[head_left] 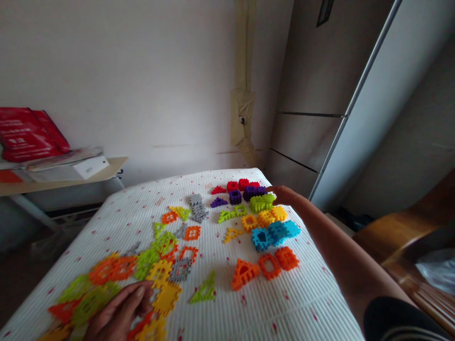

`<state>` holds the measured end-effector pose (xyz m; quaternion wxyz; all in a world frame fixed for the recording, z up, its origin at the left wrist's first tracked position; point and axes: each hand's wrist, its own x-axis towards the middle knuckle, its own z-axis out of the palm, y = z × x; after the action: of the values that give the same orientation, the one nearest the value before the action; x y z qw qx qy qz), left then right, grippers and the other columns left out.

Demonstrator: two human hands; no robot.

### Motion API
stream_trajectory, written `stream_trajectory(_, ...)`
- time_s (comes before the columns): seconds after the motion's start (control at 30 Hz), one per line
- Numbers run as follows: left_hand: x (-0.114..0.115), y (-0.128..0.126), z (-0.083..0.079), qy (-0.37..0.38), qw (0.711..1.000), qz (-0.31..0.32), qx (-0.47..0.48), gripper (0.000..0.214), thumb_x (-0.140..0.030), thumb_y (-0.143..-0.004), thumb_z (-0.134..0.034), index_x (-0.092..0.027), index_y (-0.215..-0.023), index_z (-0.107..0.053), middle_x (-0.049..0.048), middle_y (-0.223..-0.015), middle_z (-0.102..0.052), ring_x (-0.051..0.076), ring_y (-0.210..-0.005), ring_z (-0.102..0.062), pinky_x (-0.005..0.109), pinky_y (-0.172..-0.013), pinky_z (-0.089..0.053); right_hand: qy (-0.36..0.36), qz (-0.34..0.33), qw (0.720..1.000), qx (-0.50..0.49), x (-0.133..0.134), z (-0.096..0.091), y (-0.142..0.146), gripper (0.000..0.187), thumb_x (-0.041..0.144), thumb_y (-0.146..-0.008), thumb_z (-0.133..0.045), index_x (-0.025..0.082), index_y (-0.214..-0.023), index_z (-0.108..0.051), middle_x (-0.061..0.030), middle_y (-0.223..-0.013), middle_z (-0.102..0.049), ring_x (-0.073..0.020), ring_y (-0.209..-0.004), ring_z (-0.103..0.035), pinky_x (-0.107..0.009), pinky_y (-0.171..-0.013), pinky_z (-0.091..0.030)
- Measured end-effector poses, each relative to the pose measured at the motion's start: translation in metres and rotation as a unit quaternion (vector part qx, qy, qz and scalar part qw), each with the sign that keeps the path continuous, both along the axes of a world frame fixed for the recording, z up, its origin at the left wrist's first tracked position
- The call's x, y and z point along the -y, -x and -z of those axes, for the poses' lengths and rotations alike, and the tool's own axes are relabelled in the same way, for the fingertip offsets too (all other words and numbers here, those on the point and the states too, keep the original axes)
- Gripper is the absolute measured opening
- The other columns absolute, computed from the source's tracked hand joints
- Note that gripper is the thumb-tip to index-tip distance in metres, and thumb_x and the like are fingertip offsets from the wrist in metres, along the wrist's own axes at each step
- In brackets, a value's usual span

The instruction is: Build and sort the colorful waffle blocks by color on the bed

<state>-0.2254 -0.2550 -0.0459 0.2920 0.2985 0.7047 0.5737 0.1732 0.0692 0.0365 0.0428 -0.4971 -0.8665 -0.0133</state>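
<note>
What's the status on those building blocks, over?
Left hand among loose building blocks. Right hand at lime green block, beside purple blocks.

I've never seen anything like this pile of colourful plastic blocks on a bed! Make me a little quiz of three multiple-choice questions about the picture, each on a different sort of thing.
1. Where is the right hand?
A) On the red bag
B) Beside the lime-green block, towards the far end of the bed
C) On the floor

2. How many orange blocks lie in the row at the lower right of the spread?
A) Two
B) Three
C) Five

3. How do the pieces in the heap of blocks around the left hand lie?
A) Loose and spread over the bed
B) Built into one tall tower
C) Packed in a box

Answers:
1. B, the fingers reach out next to that block.
2. B, three separate orange shapes show there.
3. A, they lie scattered and overlapping.
</note>
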Motion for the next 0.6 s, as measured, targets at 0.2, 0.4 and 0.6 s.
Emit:
stream_trajectory(0.2, 0.003, 0.000, -0.016, -0.020, 0.998, 0.026, -0.060, 0.042, -0.053, -0.070, -0.061, -0.015, -0.087, -0.066, 0.0039, -0.068, -0.065, 0.018, -0.065, -0.059, 0.027, -0.064, -0.049, -0.054, -0.059, 0.995, -0.055, 0.029, -0.027, 0.014, 0.062, 0.011, -0.067, -0.064, 0.019, -0.127, -0.052, -0.0090, -0.117, -0.064, -0.0234, -0.101, -0.063, -0.033, -0.085, -0.050)
stream_trajectory(0.4, 0.002, 0.018, -0.016, -0.022, 0.950, -0.044, -0.308, 0.024, -0.037, -0.072, -0.053, -0.019, -0.078, -0.067, 0.0065, -0.083, -0.067, 0.022, -0.081, -0.060, 0.035, -0.078, -0.047, -0.104, -0.166, 0.969, -0.152, 0.094, -0.053, 0.051, 0.050, 0.026, -0.078, -0.059, 0.021, -0.128, -0.052, -0.0075, -0.100, -0.070, -0.0221, -0.082, -0.068, -0.032, -0.073, -0.054)
stream_trajectory(0.6, 0.005, 0.033, -0.006, 0.062, 0.890, -0.025, -0.451, 0.024, -0.020, -0.073, -0.047, -0.020, -0.084, -0.068, 0.0072, -0.092, -0.067, 0.024, -0.093, -0.057, 0.038, -0.089, -0.042, -0.018, -0.220, 0.959, -0.179, 0.146, -0.058, 0.099, 0.048, 0.031, -0.079, -0.059, 0.024, -0.126, -0.053, -0.0060, -0.099, -0.071, -0.0193, -0.079, -0.068, -0.029, -0.067, -0.054)
